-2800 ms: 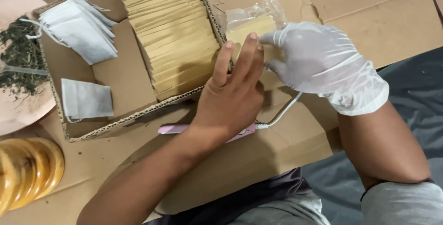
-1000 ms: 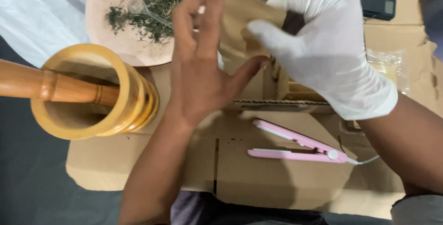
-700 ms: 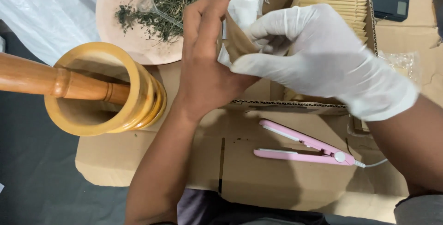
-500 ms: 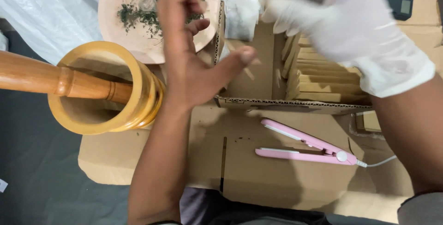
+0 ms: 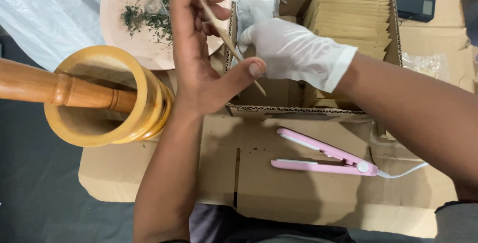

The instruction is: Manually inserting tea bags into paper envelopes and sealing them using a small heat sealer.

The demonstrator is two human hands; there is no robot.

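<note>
Now, bare left hand pinching a flat tan paper envelope edge-on between thumb and fingers. Gloved right hand curled down inside the cardboard box, fingertips on white filter bags; grasp hidden. Beyond the glove, stacked kraft envelopes. Outside the left hand, smooth wooden mortar and pestle, pink plate of dried herbs. Below both, pink sealer on open flat cardboard.
</note>
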